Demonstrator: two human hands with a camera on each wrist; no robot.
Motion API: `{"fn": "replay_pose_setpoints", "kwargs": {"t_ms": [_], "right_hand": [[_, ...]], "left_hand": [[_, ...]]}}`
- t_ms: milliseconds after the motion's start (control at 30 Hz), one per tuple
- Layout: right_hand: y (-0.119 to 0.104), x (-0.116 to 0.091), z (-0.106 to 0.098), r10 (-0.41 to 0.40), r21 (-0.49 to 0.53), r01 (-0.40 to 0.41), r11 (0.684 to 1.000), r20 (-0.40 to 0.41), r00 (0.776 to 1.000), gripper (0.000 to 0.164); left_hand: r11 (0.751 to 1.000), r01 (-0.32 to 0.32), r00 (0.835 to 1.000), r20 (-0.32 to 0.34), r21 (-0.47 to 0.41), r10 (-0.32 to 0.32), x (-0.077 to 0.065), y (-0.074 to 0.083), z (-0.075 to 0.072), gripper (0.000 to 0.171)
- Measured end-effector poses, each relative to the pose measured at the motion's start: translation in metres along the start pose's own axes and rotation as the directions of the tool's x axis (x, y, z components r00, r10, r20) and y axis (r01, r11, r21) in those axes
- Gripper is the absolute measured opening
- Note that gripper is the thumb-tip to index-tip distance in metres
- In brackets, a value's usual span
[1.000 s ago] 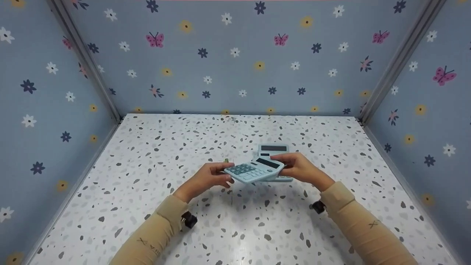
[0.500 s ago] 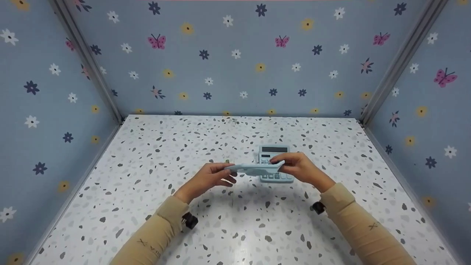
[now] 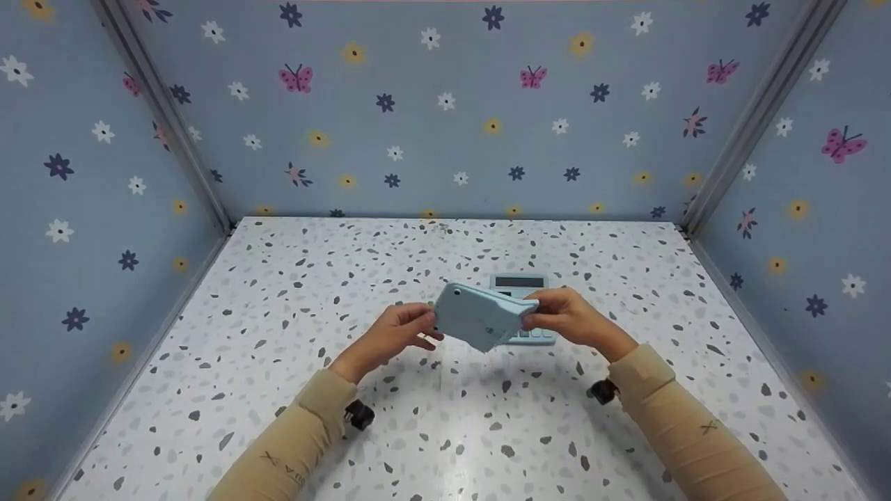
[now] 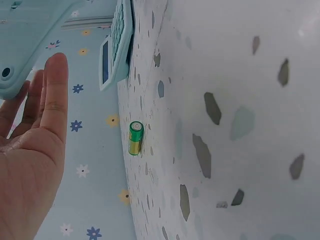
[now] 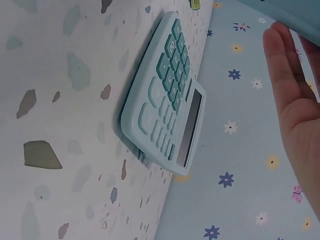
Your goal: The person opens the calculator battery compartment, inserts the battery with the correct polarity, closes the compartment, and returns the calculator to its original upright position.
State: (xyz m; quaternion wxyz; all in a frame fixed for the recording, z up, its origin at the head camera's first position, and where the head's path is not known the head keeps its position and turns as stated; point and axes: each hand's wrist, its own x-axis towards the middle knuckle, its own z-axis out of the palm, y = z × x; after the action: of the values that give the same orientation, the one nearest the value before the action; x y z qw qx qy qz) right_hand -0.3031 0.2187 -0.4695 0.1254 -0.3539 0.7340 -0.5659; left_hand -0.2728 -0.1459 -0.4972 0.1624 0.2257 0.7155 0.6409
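Held calculator (image 3: 477, 316): tilted, back showing; hold it firm;
Left hand (image 3: 390, 335): fingertips pinch 1 end;
Right hand (image 3: 579, 323): pinches the other end;
Other calculator (image 3: 519, 282): don't bump it

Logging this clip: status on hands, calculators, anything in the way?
Right hand pinches raised calculator, back showing. Left hand at opposite end. Possibly in the way: second calculator, battery on table.

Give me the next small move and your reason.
Probably tilt the held calculator a little more until its back lies level: that back faces the head camera but slants, and the left hand and right hand have it at opposite ends, raised above the table.
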Motion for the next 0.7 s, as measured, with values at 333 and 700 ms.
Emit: {"fn": "replay_pose_setpoints", "kwargs": {"t_ms": [333,700], "right_hand": [[-0.001,0.000,0.001,0.080,0.030,-0.083,0.996,0.069,0.994,0.027],[0.005,0.000,0.003,0.117,0.062,-0.123,0.990,0.098,0.988,0.019]], "left_hand": [[0.999,-0.008,1.000,0.009,-0.041,0.008,0.002,0.006,0.005,0.073],[0.993,0.034,0.999,0.034,-0.115,-0.031,0.009,0.013,0.016,0.087]]}}
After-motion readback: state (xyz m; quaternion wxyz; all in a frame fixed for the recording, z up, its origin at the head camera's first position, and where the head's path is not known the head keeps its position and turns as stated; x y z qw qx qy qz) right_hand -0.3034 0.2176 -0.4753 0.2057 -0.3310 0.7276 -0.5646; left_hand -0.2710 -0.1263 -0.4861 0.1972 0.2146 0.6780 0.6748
